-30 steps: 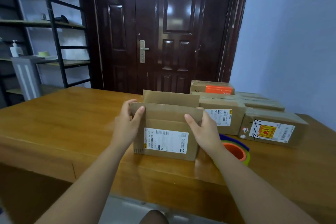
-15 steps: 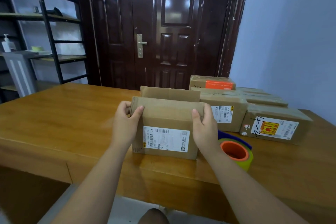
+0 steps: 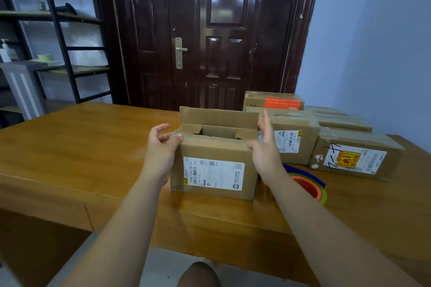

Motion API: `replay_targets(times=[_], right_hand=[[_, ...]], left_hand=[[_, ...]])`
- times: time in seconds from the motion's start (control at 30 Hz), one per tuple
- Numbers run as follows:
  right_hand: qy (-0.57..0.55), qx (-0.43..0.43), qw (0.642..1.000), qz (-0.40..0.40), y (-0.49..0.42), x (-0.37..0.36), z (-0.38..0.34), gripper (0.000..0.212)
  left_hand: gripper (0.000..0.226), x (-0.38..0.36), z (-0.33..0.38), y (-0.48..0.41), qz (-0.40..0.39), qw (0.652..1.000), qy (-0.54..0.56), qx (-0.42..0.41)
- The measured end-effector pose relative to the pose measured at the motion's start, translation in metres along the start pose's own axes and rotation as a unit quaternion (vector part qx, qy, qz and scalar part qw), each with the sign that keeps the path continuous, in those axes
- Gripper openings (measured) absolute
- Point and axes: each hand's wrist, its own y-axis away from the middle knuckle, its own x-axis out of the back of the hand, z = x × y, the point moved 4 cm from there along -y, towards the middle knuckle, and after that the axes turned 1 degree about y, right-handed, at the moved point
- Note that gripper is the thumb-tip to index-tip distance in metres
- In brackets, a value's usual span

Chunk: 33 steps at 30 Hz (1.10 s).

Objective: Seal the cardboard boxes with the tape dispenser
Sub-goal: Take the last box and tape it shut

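Open box (image 3: pixel 213 170) by the worktop's (image 3: pixel 81 147) near edge
Likely light, flaps (image 3: pixel 219 116) springy: left hand (image 3: pixel 161 154) pinches a top corner, right hand's (image 3: pixel 265 156) fingers (image 3: pixel 265 121) straight beside it; grip the corners.

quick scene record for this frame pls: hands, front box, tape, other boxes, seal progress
left grip: hand pinches the left top corner of the open box
right grip: hand open, thumb on the box's right top edge, fingers straight
flaps: far flap upright, side flaps folded in, opening shows
tape dispenser: on the table, right of the box, untouched
other boxes: closed, right rear
seal: not started
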Motion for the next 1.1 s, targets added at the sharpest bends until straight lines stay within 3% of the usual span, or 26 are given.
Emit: replay_targets(times=[0.07, 0.2, 0.33, 0.43, 0.53, 0.6, 0.67, 0.73, 0.83, 0.97, 1.03, 1.1], right_hand=[[-0.005, -0.003, 1.000, 0.011, -0.002, 0.002, 0.001, 0.082], [0.084, 0.023, 0.996, -0.006, -0.006, 0.001, 0.002, 0.040], [0.125, 0.039, 0.991, -0.013, -0.007, 0.001, 0.010, 0.029], [0.140, 0.050, 0.989, -0.024, -0.008, 0.004, 0.012, 0.029], [0.155, 0.057, 0.986, -0.026, -0.004, 0.006, 0.011, 0.029], [0.157, 0.057, 0.985, -0.047, -0.003, 0.010, 0.009, 0.029], [0.142, 0.076, 0.984, -0.072, -0.002, 0.020, 0.006, 0.032], [0.173, 0.088, 0.979, -0.057, -0.001, 0.038, 0.006, 0.036], [0.404, 0.042, 0.912, -0.054, -0.005, 0.069, 0.014, 0.047], [0.557, -0.142, 0.784, -0.236, -0.004, 0.089, 0.031, 0.064], [0.592, -0.162, 0.740, -0.275, -0.002, 0.092, 0.038, 0.057], [0.614, -0.146, 0.733, -0.254, -0.005, 0.093, 0.044, 0.039]], left_hand=[[0.029, -0.002, 0.000, 0.003, 0.020, 0.999, -0.008, -0.025], [0.025, -0.006, 0.001, 0.006, 0.039, 0.998, -0.030, -0.047], [0.023, -0.011, 0.013, 0.012, 0.068, 0.980, -0.147, -0.115], [0.023, -0.026, 0.028, 0.024, 0.088, 0.933, -0.270, -0.220], [0.031, -0.058, 0.034, 0.037, 0.019, 0.868, -0.386, -0.312], [0.047, -0.075, 0.028, 0.042, -0.042, 0.839, -0.444, -0.312], [0.058, -0.082, 0.020, 0.043, -0.049, 0.793, -0.517, -0.318], [0.059, -0.083, 0.016, 0.041, -0.042, 0.775, -0.545, -0.317], [0.058, -0.082, 0.014, 0.040, -0.034, 0.774, -0.547, -0.318], [0.057, -0.081, 0.014, 0.042, -0.031, 0.763, -0.555, -0.330], [0.055, -0.080, 0.015, 0.043, -0.029, 0.765, -0.555, -0.325], [0.054, -0.080, 0.015, 0.044, -0.026, 0.766, -0.554, -0.325]])
